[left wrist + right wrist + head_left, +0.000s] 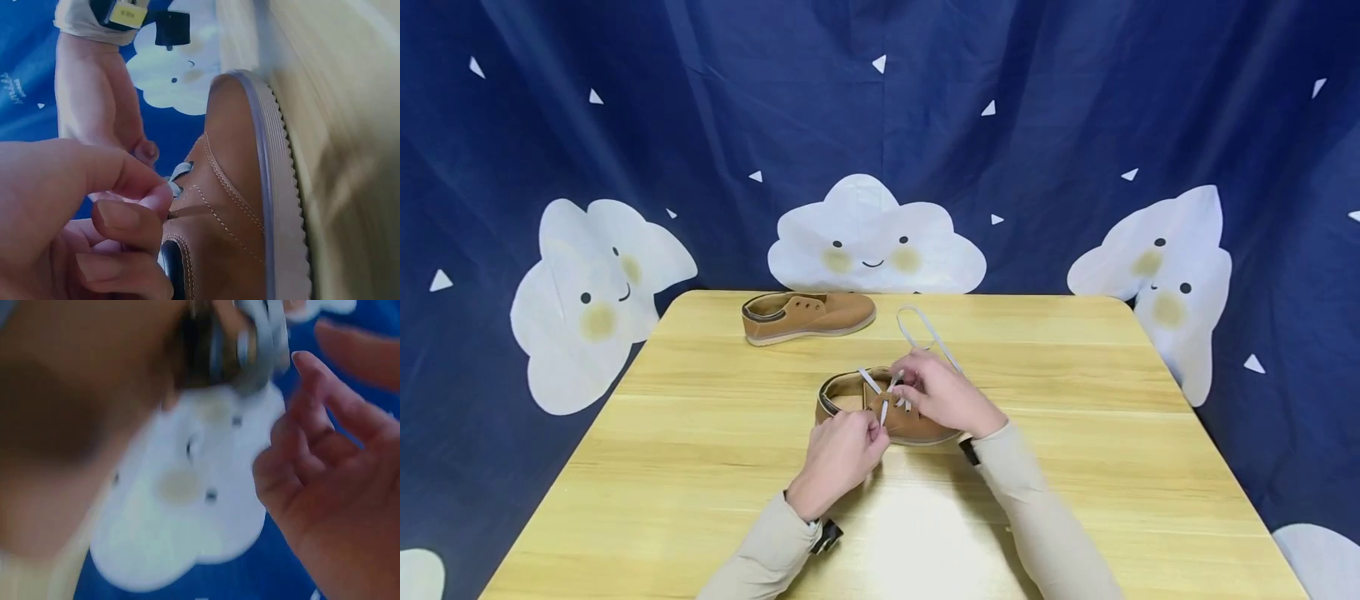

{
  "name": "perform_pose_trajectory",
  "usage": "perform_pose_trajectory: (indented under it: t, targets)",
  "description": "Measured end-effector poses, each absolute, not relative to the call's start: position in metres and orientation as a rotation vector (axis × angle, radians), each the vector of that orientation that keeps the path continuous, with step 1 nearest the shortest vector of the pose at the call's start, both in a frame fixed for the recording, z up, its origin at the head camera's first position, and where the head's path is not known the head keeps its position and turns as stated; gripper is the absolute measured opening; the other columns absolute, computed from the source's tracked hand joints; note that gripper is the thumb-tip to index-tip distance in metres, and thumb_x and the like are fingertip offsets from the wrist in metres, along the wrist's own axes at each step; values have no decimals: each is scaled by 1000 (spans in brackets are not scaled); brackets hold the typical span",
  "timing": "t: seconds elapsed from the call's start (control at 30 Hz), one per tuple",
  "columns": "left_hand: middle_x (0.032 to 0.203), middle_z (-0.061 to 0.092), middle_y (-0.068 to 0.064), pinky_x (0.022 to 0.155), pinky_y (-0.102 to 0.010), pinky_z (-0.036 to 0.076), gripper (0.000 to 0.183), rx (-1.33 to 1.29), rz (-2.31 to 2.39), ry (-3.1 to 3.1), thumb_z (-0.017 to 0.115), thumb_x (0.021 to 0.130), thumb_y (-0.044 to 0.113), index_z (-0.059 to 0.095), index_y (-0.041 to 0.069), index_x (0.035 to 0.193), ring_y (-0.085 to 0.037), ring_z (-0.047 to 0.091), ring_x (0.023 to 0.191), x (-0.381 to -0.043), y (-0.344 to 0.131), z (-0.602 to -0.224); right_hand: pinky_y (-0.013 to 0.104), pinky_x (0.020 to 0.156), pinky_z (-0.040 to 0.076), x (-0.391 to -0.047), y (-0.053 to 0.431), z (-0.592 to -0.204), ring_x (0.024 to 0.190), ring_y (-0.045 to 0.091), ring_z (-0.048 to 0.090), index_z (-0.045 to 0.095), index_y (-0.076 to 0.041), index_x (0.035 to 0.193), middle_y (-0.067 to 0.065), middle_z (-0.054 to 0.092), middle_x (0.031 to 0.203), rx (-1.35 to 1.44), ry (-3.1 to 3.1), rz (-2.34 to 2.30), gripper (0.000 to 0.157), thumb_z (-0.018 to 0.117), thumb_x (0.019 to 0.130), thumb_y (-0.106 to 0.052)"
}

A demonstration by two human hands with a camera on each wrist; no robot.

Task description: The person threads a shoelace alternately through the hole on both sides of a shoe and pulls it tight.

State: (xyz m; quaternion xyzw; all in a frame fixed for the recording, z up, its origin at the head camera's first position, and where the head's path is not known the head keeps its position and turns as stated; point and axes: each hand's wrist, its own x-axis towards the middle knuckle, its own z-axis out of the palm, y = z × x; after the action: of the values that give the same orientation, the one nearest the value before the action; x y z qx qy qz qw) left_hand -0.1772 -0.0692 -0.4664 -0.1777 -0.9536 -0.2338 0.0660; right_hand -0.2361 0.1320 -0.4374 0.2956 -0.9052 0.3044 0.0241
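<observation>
Lower centre, my left hand (838,462) is pinching the white lace (884,411)! The tan shoe (925,428), stitched, pale-soled, dark-collared, sits just below mid-frame. My right hand (947,393) is at its lacing; can't tell if it's clamped. Upper left of centre: a matching shoe (846,313).

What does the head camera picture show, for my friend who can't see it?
A person's left hand pinches a white lace on a brown shoe, the right hand close by. Farther back on the wooden table sits a second, unlaced shoe, before a blue curtain with smiling clouds.
</observation>
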Motion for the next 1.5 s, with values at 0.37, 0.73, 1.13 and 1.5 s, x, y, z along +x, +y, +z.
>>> perform_pose_trajectory:
  t: [0.37, 0.73, 1.13, 1.5]
  targets:
    - [52, 43, 18, 45, -21, 34, 23, -618, -1078, -2973, 65, 91, 18, 66, 25, 69, 2, 37, 46, -146, -95, -457, 48, 105, 50, -245, 159, -445, 123, 32, 58, 53, -2, 146, 16, 61, 137, 743, -3311, 751, 86, 95, 74, -24]
    - [56, 37, 19, 47, -14, 28, 25, -953, -1469, -2922, 66, 93, 13, 65, 21, 70, 9, 30, 50, -108, -129, -438, 46, 100, 51, -246, 157, -445, 116, 29, 59, 54, -4, 144, 13, 62, 134, 717, -3314, 701, 82, 94, 76, -25]
    - [56, 34, 22, 46, -17, 28, 31, -905, -1031, -3103, 66, 87, 15, 52, 28, 63, 7, 30, 50, -102, -151, -450, 46, 104, 50, -248, 159, -446, 119, 29, 59, 55, -1, 143, 14, 62, 136, 724, -3308, 749, 82, 94, 74, -23]
    - [61, 50, 15, 46, -24, 34, 17, -799, -764, -3188, 71, 91, 23, 64, 22, 76, -2, 42, 51, -133, -139, -469, 50, 109, 48, -246, 165, -438, 132, 35, 57, 51, 2, 146, 19, 59, 142, 806, -3212, 929, 66, 79, 92, -23]
